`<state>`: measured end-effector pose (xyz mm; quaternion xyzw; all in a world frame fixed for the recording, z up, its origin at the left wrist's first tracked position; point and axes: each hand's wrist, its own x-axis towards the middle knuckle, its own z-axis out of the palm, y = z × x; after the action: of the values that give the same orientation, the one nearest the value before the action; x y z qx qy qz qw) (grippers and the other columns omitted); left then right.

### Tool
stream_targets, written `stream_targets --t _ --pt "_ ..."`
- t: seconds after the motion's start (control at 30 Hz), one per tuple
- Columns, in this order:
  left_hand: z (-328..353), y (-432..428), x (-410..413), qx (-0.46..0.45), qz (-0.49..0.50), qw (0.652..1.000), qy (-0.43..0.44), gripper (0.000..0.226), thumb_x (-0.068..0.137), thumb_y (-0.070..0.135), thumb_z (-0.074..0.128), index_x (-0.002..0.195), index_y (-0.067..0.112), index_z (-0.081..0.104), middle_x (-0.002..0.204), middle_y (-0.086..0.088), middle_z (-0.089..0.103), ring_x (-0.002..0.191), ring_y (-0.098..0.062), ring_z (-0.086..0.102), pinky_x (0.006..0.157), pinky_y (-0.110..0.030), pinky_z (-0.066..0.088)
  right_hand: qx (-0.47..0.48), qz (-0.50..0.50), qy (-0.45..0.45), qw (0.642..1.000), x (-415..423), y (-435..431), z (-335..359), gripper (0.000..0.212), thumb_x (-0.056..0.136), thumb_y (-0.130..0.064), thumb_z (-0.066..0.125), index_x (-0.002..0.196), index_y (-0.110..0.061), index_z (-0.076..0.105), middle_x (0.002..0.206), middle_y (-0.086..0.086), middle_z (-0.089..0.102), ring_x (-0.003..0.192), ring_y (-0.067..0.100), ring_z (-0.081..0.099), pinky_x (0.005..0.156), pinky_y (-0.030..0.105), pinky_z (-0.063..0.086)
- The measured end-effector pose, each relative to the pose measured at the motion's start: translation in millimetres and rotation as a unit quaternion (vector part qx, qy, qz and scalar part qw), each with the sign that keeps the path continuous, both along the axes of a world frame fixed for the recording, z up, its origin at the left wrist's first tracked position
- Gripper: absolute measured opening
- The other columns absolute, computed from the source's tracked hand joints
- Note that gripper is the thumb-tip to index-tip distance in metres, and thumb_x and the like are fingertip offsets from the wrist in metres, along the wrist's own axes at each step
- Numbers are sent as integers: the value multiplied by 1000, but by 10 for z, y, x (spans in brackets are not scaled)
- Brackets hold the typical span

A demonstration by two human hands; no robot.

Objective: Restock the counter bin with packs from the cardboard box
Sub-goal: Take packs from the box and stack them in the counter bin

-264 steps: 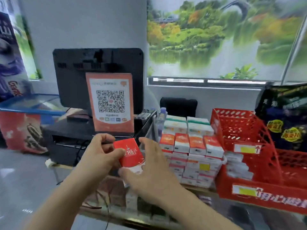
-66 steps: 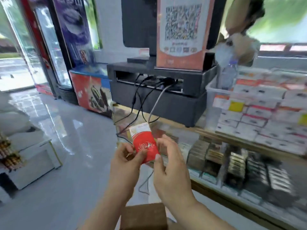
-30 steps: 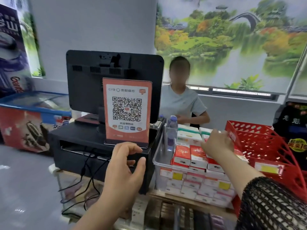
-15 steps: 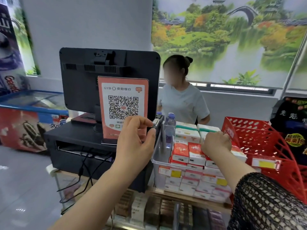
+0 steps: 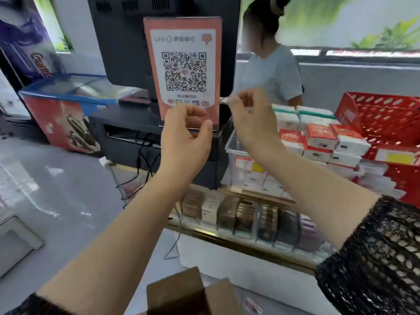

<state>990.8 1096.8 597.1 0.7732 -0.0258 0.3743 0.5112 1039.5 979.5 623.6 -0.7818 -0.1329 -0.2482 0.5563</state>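
The clear plastic counter bin [image 5: 235,153] stands on the counter, right of the till, stacked high with red-and-white packs [image 5: 319,138]. My right hand [image 5: 251,123] hovers above the bin's left end with its fingers loosely curled, and I see nothing in it. My left hand [image 5: 184,139] is raised in front of the QR code sign, fingers apart and empty. The brown flaps of the cardboard box [image 5: 181,292] show at the bottom edge, and a red-and-white pack [image 5: 252,305] lies just to their right.
A black till screen [image 5: 122,39] with an orange QR code sign [image 5: 184,64] stands left of the bin. A red plastic basket [image 5: 386,123] sits to its right. A person [image 5: 270,64] stands behind the counter. Packs fill the glass display case [image 5: 250,214] below. A chest freezer [image 5: 66,105] is at left.
My right hand has pulled back left from the packs at the bin's far side. The left hand dropped slightly. The view tilted down, and the cardboard box came into sight.
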Motion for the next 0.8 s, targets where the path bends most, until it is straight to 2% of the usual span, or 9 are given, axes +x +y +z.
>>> stream_targets --t 0.1,0.17,0.3,0.4,0.47,0.53,0.63,0.7,0.8 --pt "-249 105 -184 0 25 999 22 13 88 17 61 97 22 54 107 -7 61 84 0 59 70 -9 45 46 75 55 995 -280 229 -325 13 92 -31 49 79 -32 47 81 -7 57 85 23 63 79 48 53" --pt "-479 157 -338 10 44 998 38 14 88 14 62 96 22 54 107 -8 60 82 1 58 70 -7 45 42 102 77 991 -440 329 -614 15 94 -29 48 79 -32 48 80 -7 57 85 25 64 76 52 53" --pt "-1175 207 -614 -11 54 993 101 14 88 12 60 95 22 54 103 -4 61 85 -1 61 71 -13 50 34 141 132 981 -685 444 -1345 9 95 -25 48 90 -21 55 82 -9 57 86 16 59 81 43 51" --pt "-1874 199 -792 -34 73 984 156 17 90 10 59 93 25 53 99 -1 61 83 1 60 64 -8 47 21 157 191 969 -803 504 -2066 10 93 -30 46 87 -27 53 88 -4 60 90 22 62 81 50 51" --pt "-2409 197 -897 -54 90 974 200 16 90 9 59 92 24 53 95 4 60 84 3 59 61 -3 43 9 158 248 956 -861 531 -2601 14 95 -33 45 82 -32 49 85 -9 58 89 22 63 79 51 52" --pt "-3005 228 -967 -76 102 961 245 12 89 10 59 93 21 56 92 9 61 84 3 60 62 -4 42 8 152 297 943 -912 540 -3173 15 97 -33 43 84 -33 49 86 -11 58 88 18 63 82 48 53" --pt "-3924 296 -1018 -104 115 936 316 13 88 8 58 91 21 58 84 14 61 73 6 57 63 -6 42 -15 136 342 930 -964 553 -4098 11 98 -33 43 97 -29 53 100 -6 62 95 18 62 82 39 52" --pt "-4503 321 -1034 -121 115 920 355 19 89 6 57 87 25 56 80 12 60 70 1 56 61 -6 43 -25 130 386 913 -999 580 -4710 12 97 -34 43 98 -30 55 102 -6 63 95 17 62 83 42 54" --pt "-5374 369 -1037 -148 115 887 422 17 89 9 56 87 26 57 79 7 62 66 -4 57 58 -13 44 -50 116 436 891 -1059 656 -5563 13 95 -33 44 86 -33 55 95 -7 65 91 18 64 81 48 55"
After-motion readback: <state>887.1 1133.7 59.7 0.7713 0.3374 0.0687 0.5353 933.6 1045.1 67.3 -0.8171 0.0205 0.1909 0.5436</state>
